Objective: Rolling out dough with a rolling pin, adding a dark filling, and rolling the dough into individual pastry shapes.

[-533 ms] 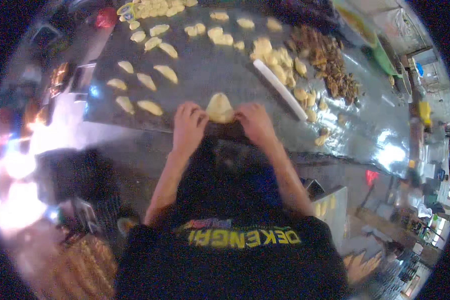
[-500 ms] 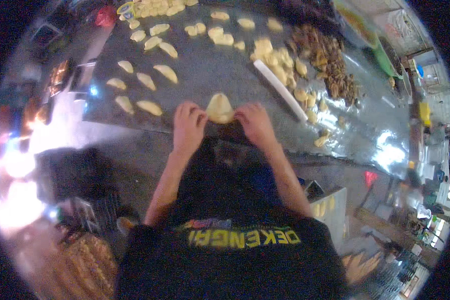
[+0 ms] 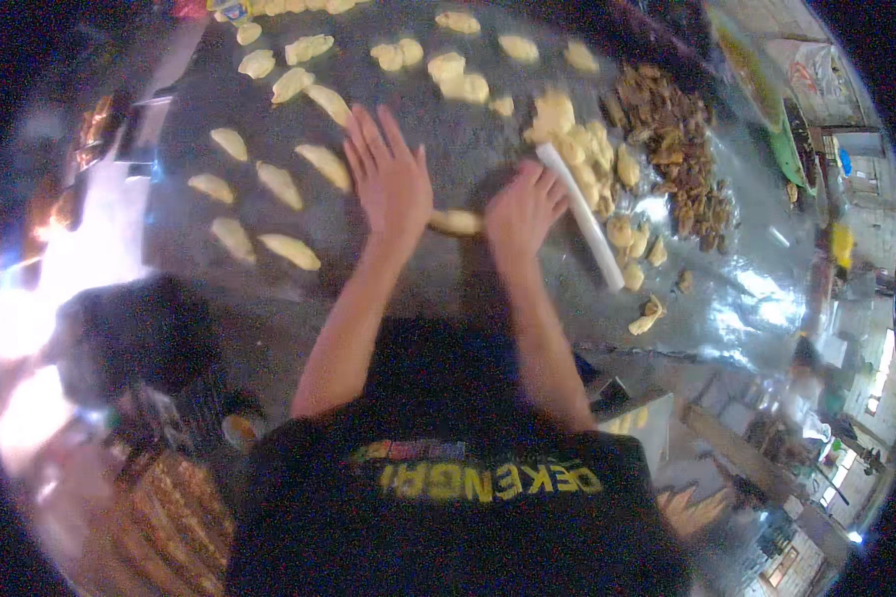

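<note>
A piece of dough (image 3: 456,222), folded into a narrow roll, lies on the dark table between my hands. My left hand (image 3: 390,184) is flat, its fingers stretched forward and apart, its heel beside the roll's left end. At the other end is my right hand (image 3: 524,214), fingers slightly bent and pointing toward a white rolling pin (image 3: 579,216). Nothing shows in its grasp; whether the fingertips touch the pin I cannot tell. Several shaped dough pieces (image 3: 280,186) lie to the left, one close to my left fingers.
Lumps of dough (image 3: 570,134) are heaped behind the rolling pin. Farther right lies a pile of brown filling pieces (image 3: 667,139). More dough portions (image 3: 458,78) are spread over the far part of the dark table (image 3: 448,149). A green-rimmed basin (image 3: 798,149) stands at the far right.
The dough was a wide flat piece pinched at both sides by my hands; now it is a narrow roll. My left hand has opened and reached forward; my right hand has moved nearer the rolling pin.
</note>
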Demonstrator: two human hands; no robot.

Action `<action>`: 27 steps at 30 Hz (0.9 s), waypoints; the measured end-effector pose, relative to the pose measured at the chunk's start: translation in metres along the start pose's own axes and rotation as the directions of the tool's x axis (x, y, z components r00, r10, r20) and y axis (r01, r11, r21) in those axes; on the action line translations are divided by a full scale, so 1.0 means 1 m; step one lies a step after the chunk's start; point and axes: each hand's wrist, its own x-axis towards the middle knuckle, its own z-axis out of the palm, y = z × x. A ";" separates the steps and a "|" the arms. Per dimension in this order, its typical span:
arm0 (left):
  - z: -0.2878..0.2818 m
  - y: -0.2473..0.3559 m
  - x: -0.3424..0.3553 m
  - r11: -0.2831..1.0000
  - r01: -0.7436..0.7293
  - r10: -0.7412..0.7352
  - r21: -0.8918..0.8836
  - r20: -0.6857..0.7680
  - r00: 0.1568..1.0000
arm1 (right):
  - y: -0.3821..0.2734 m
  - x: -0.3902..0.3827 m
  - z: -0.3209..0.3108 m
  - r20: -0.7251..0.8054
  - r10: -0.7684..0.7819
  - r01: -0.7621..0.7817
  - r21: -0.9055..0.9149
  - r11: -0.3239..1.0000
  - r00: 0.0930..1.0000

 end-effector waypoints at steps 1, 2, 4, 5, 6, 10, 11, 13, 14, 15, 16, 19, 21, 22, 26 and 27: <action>0.007 0.002 0.016 0.998 -0.057 0.058 0.029 -0.067 0.996 | 0.002 0.013 0.006 -0.002 0.001 -0.001 -0.010 1.000 1.000; 0.010 0.003 0.029 0.998 -0.059 0.060 0.019 -0.068 0.996 | 0.004 0.028 0.010 -0.022 -0.005 0.005 -0.014 1.000 1.000; 0.011 -0.003 0.046 0.987 -0.142 0.150 0.076 -0.115 0.982 | -0.002 0.045 0.011 -0.059 -0.018 0.018 -0.004 1.000 0.998; 0.006 -0.010 0.045 0.990 -0.144 0.142 -0.004 -0.129 0.981 | -0.003 0.048 0.005 0.069 0.032 -0.032 0.000 0.999 0.997; 0.000 -0.016 0.039 0.990 -0.143 0.141 -0.005 -0.135 0.981 | 0.006 0.045 0.008 0.064 0.030 -0.030 0.001 1.000 0.998; -0.059 -0.029 -0.018 0.963 -0.076 0.050 -0.257 -0.106 0.993 | 0.039 0.039 -0.015 0.406 -0.070 -0.105 0.394 0.913 0.911; -0.081 -0.045 -0.035 0.962 -0.089 0.060 -0.258 -0.119 0.991 | 0.024 0.033 -0.028 0.343 -0.252 0.014 0.567 0.824 0.905; -0.099 -0.059 -0.073 0.955 -0.098 0.062 -0.280 -0.137 0.989 | 0.008 0.028 -0.041 0.198 -0.503 0.266 0.658 0.705 0.841; -0.108 -0.067 -0.093 0.967 -0.029 0.011 -0.254 -0.073 0.997 | 0.005 0.025 -0.039 0.191 -0.514 0.274 0.666 0.694 0.836; -0.117 -0.071 -0.109 0.972 0.040 -0.045 -0.232 -0.013 0.999 | 0.003 0.026 -0.039 0.236 -0.560 0.325 0.614 0.719 0.794; -0.127 -0.077 -0.123 0.975 0.057 -0.064 -0.215 -0.026 0.998 | -0.004 0.024 -0.036 0.281 -0.607 0.377 0.575 0.727 0.743; -0.153 -0.087 -0.152 0.942 0.214 -0.229 -0.260 -0.027 0.973 | -0.005 0.027 -0.043 0.215 -0.607 0.431 0.529 0.731 0.765; -0.169 -0.094 -0.155 0.919 0.283 -0.305 -0.274 -0.042 0.951 | -0.027 0.037 -0.066 0.205 -0.574 0.315 0.669 0.674 0.793; -0.177 -0.097 -0.155 0.892 0.329 -0.354 -0.310 -0.027 0.935 | -0.038 0.041 -0.080 0.230 -0.509 0.170 0.765 0.622 0.829; -0.172 -0.093 -0.105 0.407 0.443 -0.391 -0.799 0.286 0.875 | -0.108 0.034 -0.101 0.427 -0.437 -0.367 0.904 0.218 0.792; -0.165 -0.084 -0.086 0.369 0.356 -0.328 -0.859 0.238 0.914 | -0.124 0.034 -0.105 0.502 -0.409 -0.500 0.858 0.122 0.762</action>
